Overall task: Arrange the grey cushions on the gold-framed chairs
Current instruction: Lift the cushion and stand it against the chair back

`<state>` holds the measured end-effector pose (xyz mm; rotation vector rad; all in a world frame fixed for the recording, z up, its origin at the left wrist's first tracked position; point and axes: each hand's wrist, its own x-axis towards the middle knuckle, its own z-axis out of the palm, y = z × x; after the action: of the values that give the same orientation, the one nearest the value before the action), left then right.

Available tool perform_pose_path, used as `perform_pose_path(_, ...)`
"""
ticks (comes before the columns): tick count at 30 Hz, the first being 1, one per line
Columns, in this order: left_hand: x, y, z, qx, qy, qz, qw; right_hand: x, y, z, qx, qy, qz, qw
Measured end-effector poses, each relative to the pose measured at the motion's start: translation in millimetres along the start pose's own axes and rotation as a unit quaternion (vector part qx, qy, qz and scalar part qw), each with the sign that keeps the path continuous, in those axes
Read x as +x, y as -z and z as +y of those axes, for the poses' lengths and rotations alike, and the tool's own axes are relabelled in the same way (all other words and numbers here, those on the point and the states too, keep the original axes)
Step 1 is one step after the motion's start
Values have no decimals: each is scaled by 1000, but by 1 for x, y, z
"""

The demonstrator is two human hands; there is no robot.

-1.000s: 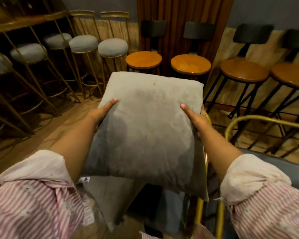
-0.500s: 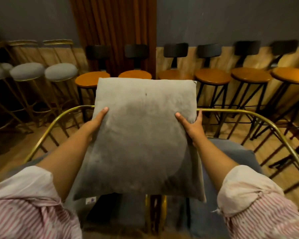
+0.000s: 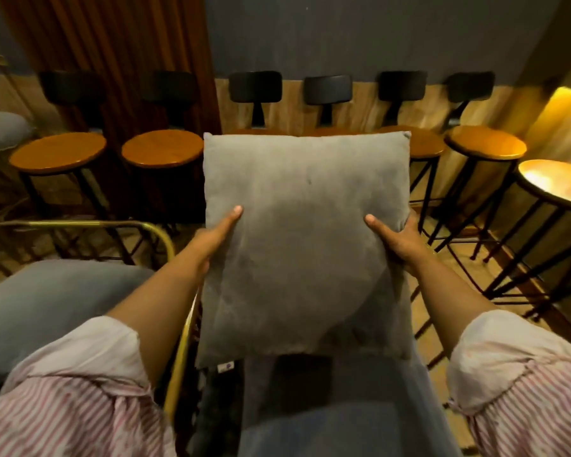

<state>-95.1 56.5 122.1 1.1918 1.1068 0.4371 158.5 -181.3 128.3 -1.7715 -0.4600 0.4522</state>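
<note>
I hold a square grey cushion [image 3: 305, 245] upright in front of me, one hand on each side edge. My left hand [image 3: 213, 235] grips its left edge and my right hand [image 3: 399, 239] grips its right edge, thumbs on the front face. A gold-framed chair [image 3: 80, 224] with a grey-blue seat [image 3: 53, 301] stands at the lower left. Below the cushion lies a second grey-blue chair seat [image 3: 343, 423]; its frame is mostly hidden, apart from a gold tube [image 3: 178, 357] running between the two seats.
A row of bar stools with round wooden seats [image 3: 58, 152] and black backs lines the far wall. One more stool [image 3: 557, 181] stands at the right under a warm light. A grey-padded stool [image 3: 0, 128] sits at the far left.
The view has swung to the right with the cushion still held in both hands. The gold-framed chair has slid to the lower left, and a second seat now lies under the cushion.
</note>
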Motion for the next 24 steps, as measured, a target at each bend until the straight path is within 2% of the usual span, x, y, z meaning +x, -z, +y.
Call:
perform_pose_path(5, 31, -78, 12, 11, -43, 0, 999, 77, 31, 17, -8, 7, 13, 1000)
perform_pose_path(9, 76, -105, -4, 41, -86, 4, 995, 119, 30, 47, -6, 12, 21, 1000)
perform_pose_path(18, 161, -121, -62, 101, -134, -11, 986, 154, 5, 136, 12, 22, 58, 998)
perform_pose_path(24, 184, -120, -117, 142, -98, -13, 985, 145, -12, 199, 4, -5, 65, 998)
